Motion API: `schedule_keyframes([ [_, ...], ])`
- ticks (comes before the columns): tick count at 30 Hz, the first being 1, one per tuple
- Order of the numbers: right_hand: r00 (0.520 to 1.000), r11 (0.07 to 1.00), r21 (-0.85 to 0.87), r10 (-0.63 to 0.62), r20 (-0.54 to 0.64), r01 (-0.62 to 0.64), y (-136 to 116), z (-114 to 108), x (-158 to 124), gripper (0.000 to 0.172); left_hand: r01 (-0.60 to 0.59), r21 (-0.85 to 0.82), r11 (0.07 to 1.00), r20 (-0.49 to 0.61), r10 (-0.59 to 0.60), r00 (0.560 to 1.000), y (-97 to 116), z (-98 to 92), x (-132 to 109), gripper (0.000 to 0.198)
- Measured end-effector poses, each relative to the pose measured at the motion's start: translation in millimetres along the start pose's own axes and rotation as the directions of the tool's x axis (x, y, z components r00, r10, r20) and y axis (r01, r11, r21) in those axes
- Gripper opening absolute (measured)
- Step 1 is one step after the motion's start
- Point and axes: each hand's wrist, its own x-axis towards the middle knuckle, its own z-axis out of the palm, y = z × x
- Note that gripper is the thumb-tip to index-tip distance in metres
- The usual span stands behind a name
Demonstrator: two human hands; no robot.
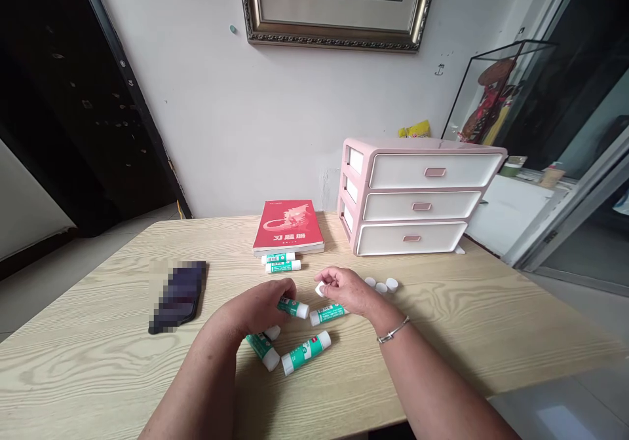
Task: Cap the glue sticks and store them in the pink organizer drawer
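My left hand (263, 306) is closed round a green and white glue stick (295, 308), held just above the wooden table (98, 361). My right hand (346, 289) pinches a small white cap (320, 289) close to the stick's open end. Under my hands lie several more glue sticks, one (305, 352) nearest me and one (327, 314) below my right hand. Two capped sticks (282, 262) rest in front of a red book (288, 226). Three loose white caps (381, 285) sit to the right of my right hand.
A pink and white three-drawer organiser (413, 198) stands at the back right with all drawers closed. A dark phone (179, 296) lies at the left. A framed picture (339, 8) hangs on the wall. The table's right edge drops off beside a glass door.
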Motion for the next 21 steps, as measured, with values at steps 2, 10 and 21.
schedule_keyframes([
  [2, 1.0, 0.995, 0.099, 0.004, -0.008, -0.003, 1, 0, 1, 0.025, -0.003, -0.045, 0.999, -0.027, 0.002, 1.0, -3, 4.5, 5, 0.023],
  [10, 0.991, 0.885, 0.463, 0.01, -0.134, 0.053, 0, 7, 8, 0.044, -0.005, -0.184, 0.983, -0.168, -0.027, 0.985, 5, 19.6, 25, 0.024],
  [21, 0.958, 0.912, 0.32, -0.197, -0.208, 0.257, 8, 17, 10, 0.044, -0.039, -0.257, 0.966, -0.173, -0.006, 0.985, 16, 13.9, 25, 0.028],
])
